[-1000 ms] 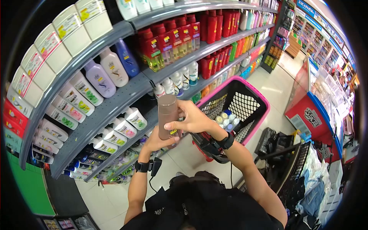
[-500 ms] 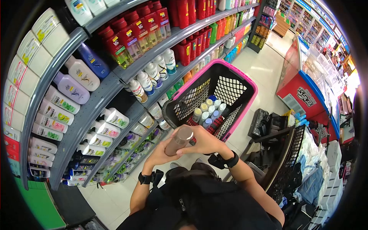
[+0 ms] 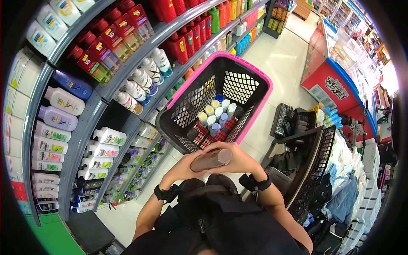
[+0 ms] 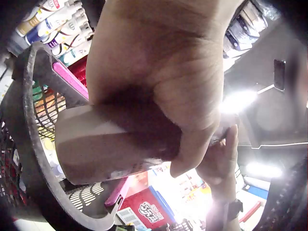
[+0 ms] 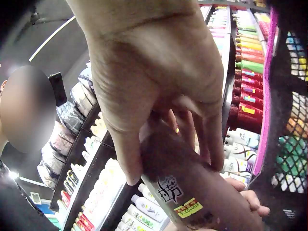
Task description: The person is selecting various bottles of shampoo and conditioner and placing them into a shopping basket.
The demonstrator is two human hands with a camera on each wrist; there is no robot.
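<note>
A shop aisle here, pale tiled floor (image 3: pixel 282 59) running off into the distance, and down the left side curved grey shelves (image 3: pixel 87 127) packed with bottles: white and lilac ones low down, red ones higher up. Over on the right, a red chest cabinet (image 3: pixel 335 87) with a blue edge, and heaps of folded clothes (image 3: pixel 344 191) beside it.

Right in the middle of the floor, a black mesh basket (image 3: pixel 256 100) with a pink rim, and down in it a cluster of small capped bottles (image 3: pixel 216 114) standing upright, packed close together.

Now the action: a brown bottle (image 3: pixel 210 160) is up in the air in front of the person's chest, lying almost level, its round flat end pointing right and slightly up. It sits on the near side of the basket, close to the basket's near rim, touching nothing but the hands.

The left hand (image 3: pixel 182 168) has the bottle's left end, with the fingers wrapped round the body; the left wrist view shows it clamped deep in the palm, with the basket's rim behind. The right hand (image 3: pixel 241 160) comes over from the other side, thumb and fingers curled down around the bottle near its raised end. From the right wrist view the thumb lies along one flank and the fingers along the other, with a yellow sticker on the brown body beyond them. Both hands gripping, one bottle between them, the two hands nearly touching.
</note>
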